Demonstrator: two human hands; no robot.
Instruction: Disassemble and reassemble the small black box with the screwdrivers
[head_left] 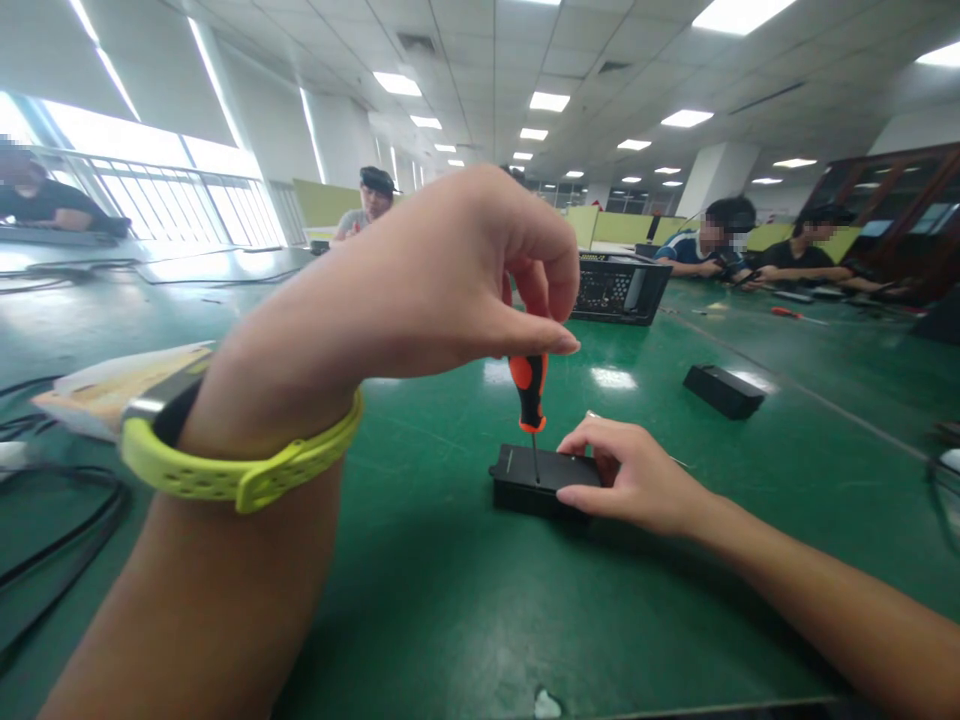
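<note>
My left hand, with a yellow-green watch band at its wrist, is closed around the top of an orange and black screwdriver. The screwdriver stands nearly upright, its thin shaft reaching down to the top face of a small black rectangular box. From the right, my right hand grips the box's right end between thumb and fingers. The box lies flat on the green table. Whether the tip sits in a screw is too small to tell.
A second black box lies to the right. Farther back stand a black metal computer case and another screwdriver. Black cables and a plastic bag are at the left. Several people sit around the table.
</note>
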